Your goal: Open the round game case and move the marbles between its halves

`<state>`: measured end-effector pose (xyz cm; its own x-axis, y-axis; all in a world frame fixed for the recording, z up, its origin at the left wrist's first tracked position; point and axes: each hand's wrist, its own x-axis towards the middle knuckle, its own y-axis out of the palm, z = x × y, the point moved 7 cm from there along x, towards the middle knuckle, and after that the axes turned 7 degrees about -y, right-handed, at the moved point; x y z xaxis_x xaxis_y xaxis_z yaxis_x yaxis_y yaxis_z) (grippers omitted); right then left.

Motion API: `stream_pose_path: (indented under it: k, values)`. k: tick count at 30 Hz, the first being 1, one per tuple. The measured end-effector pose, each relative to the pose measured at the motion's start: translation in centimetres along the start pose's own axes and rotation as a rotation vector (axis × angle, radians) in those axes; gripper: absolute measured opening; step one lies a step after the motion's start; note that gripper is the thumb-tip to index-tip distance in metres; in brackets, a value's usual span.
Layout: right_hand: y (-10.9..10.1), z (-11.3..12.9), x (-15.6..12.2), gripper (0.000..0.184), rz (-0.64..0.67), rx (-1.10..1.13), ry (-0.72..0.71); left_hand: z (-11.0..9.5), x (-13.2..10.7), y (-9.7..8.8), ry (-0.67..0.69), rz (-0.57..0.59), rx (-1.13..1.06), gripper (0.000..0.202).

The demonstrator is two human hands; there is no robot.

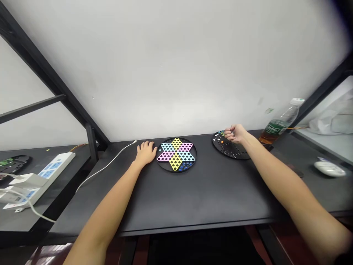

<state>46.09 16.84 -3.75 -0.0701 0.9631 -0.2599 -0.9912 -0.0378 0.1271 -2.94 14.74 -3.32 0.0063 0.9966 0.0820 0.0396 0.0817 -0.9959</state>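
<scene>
Right-hand (234, 135) fingers are curled inward over the black board (236, 152); whether anything is pinched can't be told. Left hand (145, 152) is laid on the desk (171, 198), fingers slightly spread, nothing seen gripped; thumb is set at the star board's (176, 154) rim, contact unclear.

Star board is placed near the wall (176, 73), between the hands. Rim is round, so no long axis is given by it; star's yellow points are aimed at wall and near edge, pink at upper right and lower left, cyan at upper left and lower right. Blue marbles (186, 165) are gathered in the lower-right rim pocket.

Wide strip of desk is left between star board and near edge; a narrower gap is left between boards. Right side is bounded by the bottle (278, 127) and mouse (329, 168), left by a white cable (110, 162). Bottle is tilted in view; green label is printed in white script, too small to be read surely.
</scene>
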Motion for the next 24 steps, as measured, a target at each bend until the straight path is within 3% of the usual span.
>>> stream_pose_path:
  k: [4,6,11,14,17,19,22,24]
  values:
    - [-2.4,0.6,0.4,0.023,-0.327,-0.403,-0.138,-0.1,-0.1,-0.1,0.001,-0.002,0.005,0.053]
    - [-2.7,0.9,0.5,0.023,-0.459,-0.613,-0.206,-0.2,-0.2,-0.3,0.005,-0.005,0.013,0.052]
    - [-0.7,1.3,1.3,0.027,-0.465,-1.241,-0.294,-0.1,-0.3,-0.3,0.003,0.0,0.002,0.052]
    - [-0.1,1.0,1.7,0.031,-0.43,-1.363,-0.262,-0.1,-0.3,-0.3,0.006,-0.003,-0.002,0.052]
    - [0.2,1.0,1.8,0.023,-0.432,-1.321,-0.278,-0.1,-0.3,-0.2,0.012,-0.013,0.004,0.052]
    - [0.1,1.3,1.6,0.016,-0.451,-1.147,-0.308,-0.1,-0.3,-0.1,0.014,-0.016,0.002,0.052]
    - [-0.5,1.5,0.9,0.014,-0.41,-0.592,-0.267,-0.1,-0.2,-0.2,0.012,-0.016,-0.006,0.052]
    - [-0.4,1.4,0.5,0.016,-0.26,-0.176,-0.191,-0.1,-0.2,-0.2,0.014,-0.014,-0.007,0.052]
